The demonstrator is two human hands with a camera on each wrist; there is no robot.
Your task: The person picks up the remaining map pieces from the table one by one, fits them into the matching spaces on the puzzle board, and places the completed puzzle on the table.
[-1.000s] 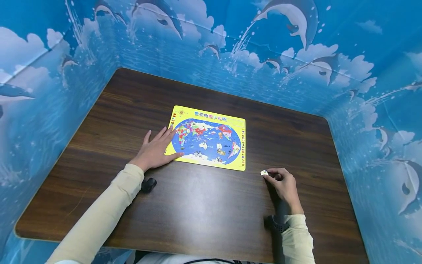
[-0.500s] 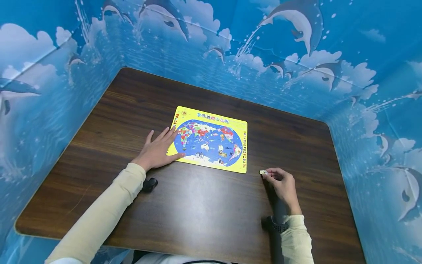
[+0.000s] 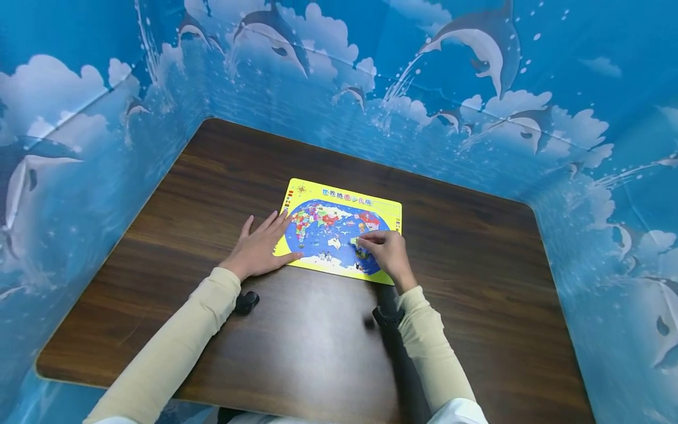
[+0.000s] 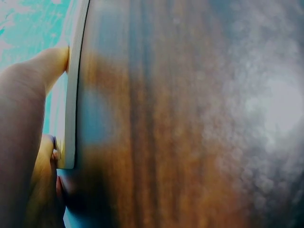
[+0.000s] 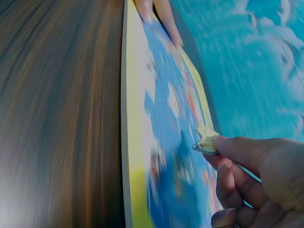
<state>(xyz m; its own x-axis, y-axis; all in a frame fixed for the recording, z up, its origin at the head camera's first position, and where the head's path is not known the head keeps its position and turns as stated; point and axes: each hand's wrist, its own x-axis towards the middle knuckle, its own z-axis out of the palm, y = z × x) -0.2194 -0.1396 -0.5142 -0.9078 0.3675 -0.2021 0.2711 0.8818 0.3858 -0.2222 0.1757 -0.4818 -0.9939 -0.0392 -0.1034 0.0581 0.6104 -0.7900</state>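
Observation:
A yellow-bordered world map puzzle board [image 3: 389, 206] lies on the table. My left hand [image 3: 259, 246] rests on its left side with fingers spread and straight. In the left wrist view, the left hand [image 4: 23, 104] touches the board's edge [image 4: 76, 95]. My right hand [image 3: 389, 253] is above the right part of the map. Between thumb and fingers, the right hand [image 5: 256, 175] pinches a small, pale yellow puzzle piece [image 5: 205, 140] with an irregular outline, seen in the right wrist view. It appears slightly above the board [image 5: 135, 142]; whether it touches cannot be told.
The dark wooden table [image 3: 477, 282] extends around the board on all sides. A blue curtain printed with dolphins [image 3: 339, 123] surrounds its back and sides. Small black devices sit by the left wrist [image 3: 246, 302] and right wrist [image 3: 388, 317].
My right hand has moved left from the table beside the board to above the map, still pinching the piece. The left hand has stayed on the board. The head view has shifted slightly.

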